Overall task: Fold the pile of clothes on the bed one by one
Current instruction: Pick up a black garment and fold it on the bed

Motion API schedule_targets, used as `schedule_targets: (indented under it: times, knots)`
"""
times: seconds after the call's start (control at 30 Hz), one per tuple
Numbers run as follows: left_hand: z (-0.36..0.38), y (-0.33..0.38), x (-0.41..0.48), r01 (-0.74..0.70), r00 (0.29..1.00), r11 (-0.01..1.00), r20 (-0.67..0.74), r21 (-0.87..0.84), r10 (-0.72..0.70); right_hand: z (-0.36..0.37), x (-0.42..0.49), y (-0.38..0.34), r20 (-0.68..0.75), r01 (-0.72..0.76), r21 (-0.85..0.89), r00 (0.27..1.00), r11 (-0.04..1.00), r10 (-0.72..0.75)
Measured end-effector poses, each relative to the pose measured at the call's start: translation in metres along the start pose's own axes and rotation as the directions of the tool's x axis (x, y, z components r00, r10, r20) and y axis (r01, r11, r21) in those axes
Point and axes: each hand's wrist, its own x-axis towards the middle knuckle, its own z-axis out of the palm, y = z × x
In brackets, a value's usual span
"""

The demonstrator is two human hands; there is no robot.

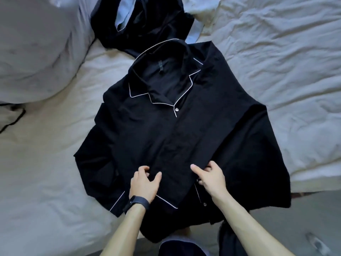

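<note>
A black pyjama shirt with white piping lies spread front-up on the bed, collar pointing away from me. Its lower part is doubled up over the front. My left hand, with a dark watch on the wrist, pinches the left side of that doubled-up edge. My right hand pinches the same edge on the right, thumb on top. Behind the collar lies a heap of dark clothes with light blue parts.
The white crumpled sheet covers the bed. A grey pillow sits at the far left. The bed's near edge and grey floor show at the lower right, where a dark cloth hangs down.
</note>
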Motion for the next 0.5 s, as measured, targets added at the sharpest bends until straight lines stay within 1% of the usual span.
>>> schedule_targets:
  times: [0.07, 0.17, 0.27, 0.33, 0.4, 0.43, 0.5]
  knots:
    - [-0.004, -0.021, -0.004, -0.006, 0.994, 0.999, 0.11, 0.037, 0.002, 0.02, -0.018, 0.023, 0.006, 0.014, -0.017, 1.0, 1.0, -0.013]
    - [-0.011, -0.038, -0.005, -0.07, 0.984, 0.997, 0.167, 0.038, 0.062, 0.05, -0.041, 0.052, 0.002, 0.01, 0.01, 1.0, 1.0, -0.01]
    - [-0.016, -0.054, -0.002, -0.124, 0.966, 0.989, 0.22, -0.077, 0.138, 0.077, -0.054, 0.081, 0.011, -0.044, 0.024, 0.999, 0.999, 0.043]
    - [-0.018, -0.067, 0.0, -0.143, 0.962, 0.98, 0.213, -0.14, 0.171, 0.086, -0.064, 0.094, -0.01, -0.037, 0.047, 0.999, 0.998, 0.037]
    - [-0.019, -0.078, -0.002, -0.153, 0.967, 0.977, 0.182, -0.151, 0.18, 0.089, -0.077, 0.101, -0.041, 0.0, 0.054, 0.999, 0.999, 0.002]
    - [-0.018, -0.084, -0.004, -0.159, 0.969, 0.974, 0.164, -0.162, 0.185, 0.09, -0.082, 0.104, -0.055, 0.018, 0.028, 0.998, 0.999, -0.016]
    - [-0.016, -0.096, -0.008, -0.155, 0.969, 0.969, 0.163, -0.194, 0.188, 0.089, -0.091, 0.106, -0.112, 0.027, -0.083, 0.993, 0.996, -0.037]
